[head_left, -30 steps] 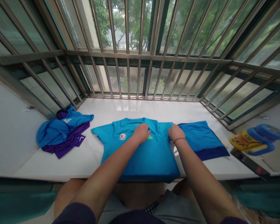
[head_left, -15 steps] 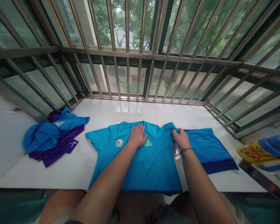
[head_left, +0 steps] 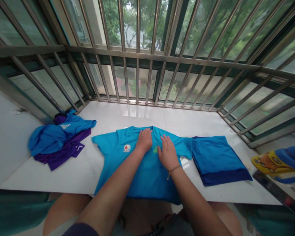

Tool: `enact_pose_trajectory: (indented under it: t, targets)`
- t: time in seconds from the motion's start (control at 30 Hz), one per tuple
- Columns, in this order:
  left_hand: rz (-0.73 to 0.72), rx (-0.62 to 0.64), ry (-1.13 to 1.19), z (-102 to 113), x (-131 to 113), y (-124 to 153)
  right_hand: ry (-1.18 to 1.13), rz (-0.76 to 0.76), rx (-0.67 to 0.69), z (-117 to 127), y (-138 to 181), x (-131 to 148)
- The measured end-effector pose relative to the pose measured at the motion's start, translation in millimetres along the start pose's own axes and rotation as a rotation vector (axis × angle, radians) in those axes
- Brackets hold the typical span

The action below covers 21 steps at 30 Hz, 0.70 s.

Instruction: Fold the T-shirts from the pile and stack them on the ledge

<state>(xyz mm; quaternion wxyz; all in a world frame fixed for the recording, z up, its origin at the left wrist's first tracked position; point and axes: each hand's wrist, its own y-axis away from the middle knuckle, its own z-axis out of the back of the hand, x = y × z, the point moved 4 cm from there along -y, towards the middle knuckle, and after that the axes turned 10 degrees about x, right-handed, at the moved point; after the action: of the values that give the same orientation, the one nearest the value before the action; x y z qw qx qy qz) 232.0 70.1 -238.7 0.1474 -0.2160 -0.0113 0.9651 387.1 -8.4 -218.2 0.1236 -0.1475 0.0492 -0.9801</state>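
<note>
On the white surface (head_left: pixel 186 121), blue T-shirt (head_left: pixel 152 173) lies spread out, crumpled clothes pile (head_left: pixel 61 137) to the left, folded blue garment (head_left: pixel 218 157) to the right. Left hand (head_left: pixel 144 140) open on upper chest; right hand (head_left: pixel 169 152) open beside it, gripping nothing.

Under my fingers (head_left: pixel 144 133), the shirt (head_left: pixel 149 173) is smooth, matt cloth. Left of them, the clothes pile (head_left: pixel 50 139) is wrinkled fabric. Beyond them the ledge (head_left: pixel 186 119) is smooth, glossy, the bars (head_left: pixel 138 78) shiny metal.
</note>
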Motion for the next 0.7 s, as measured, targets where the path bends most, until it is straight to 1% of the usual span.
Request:
enact_pose_trajectory:
  t: [0.07,0.1,0.17,0.2,0.27,0.3,0.37,0.43,0.5,0.53,0.6,0.67,0.7]
  targets:
    - [-0.020,-0.095,0.033,5.0,-3.6,9.6,0.020,-0.098,0.166,-23.0,-10.3,16.3]
    - [-0.042,-0.150,0.057,8.1,-4.6,18.6,0.032,-0.155,0.227,-30.8,-14.1,20.3]
    - [-0.074,-0.256,0.098,17.5,-0.3,46.0,0.047,-0.233,0.283,-38.3,-18.5,23.2]
    - [-0.062,-0.307,0.110,24.9,6.7,64.0,0.048,-0.247,0.290,-39.3,-19.4,23.1]
    - [0.042,-0.407,0.101,47.0,32.2,105.6,0.045,-0.247,0.291,-38.8,-19.4,21.6]
    - [0.125,-0.453,0.077,61.2,49.7,127.1,0.044,-0.240,0.290,-38.1,-19.0,20.8]
    - [0.348,-0.514,-0.034,91.8,89.8,165.8,0.044,-0.231,0.296,-37.3,-18.0,19.9]
    - [0.555,-0.473,-0.177,116.6,128.5,191.6,0.051,-0.232,0.298,-37.3,-17.6,19.9]
    - [0.692,-0.383,-0.253,130.2,160.6,202.6,0.062,-0.241,0.299,-37.7,-17.8,20.5]
    - [0.720,-0.333,-0.252,132.5,173.5,203.1,0.067,-0.246,0.299,-37.9,-18.0,20.8]
    - [0.711,-0.252,-0.180,131.3,193.3,197.2,0.071,-0.253,0.300,-37.8,-18.2,21.5]
    - [0.662,-0.226,-0.044,127.5,207.3,188.6,0.069,-0.253,0.303,-37.1,-18.1,22.3]
    - [0.649,-0.239,0.044,125.9,213.3,185.8,0.067,-0.249,0.304,-36.5,-18.0,22.7]
